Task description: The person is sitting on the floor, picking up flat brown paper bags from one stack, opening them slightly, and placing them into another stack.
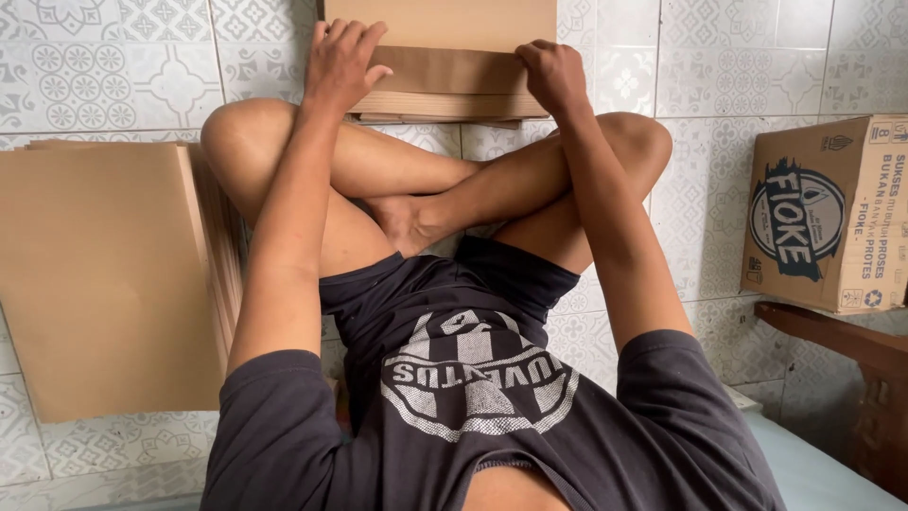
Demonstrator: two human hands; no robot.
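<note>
I sit cross-legged on a patterned tile floor (113, 66). A brown paper sheet (445, 71) lies folded on a low stack of the same sheets just beyond my shins. My left hand (340, 61) presses flat on the sheet's left edge, fingers spread. At the right edge my right hand (553, 76) has its fingers curled over the fold and pinches it. Both arms reach out over my knees.
A tall stack of brown paper sheets (104, 274) lies on the floor at my left. A printed cardboard box (828, 213) stands at the right, with a dark wooden piece of furniture (851, 345) beside it.
</note>
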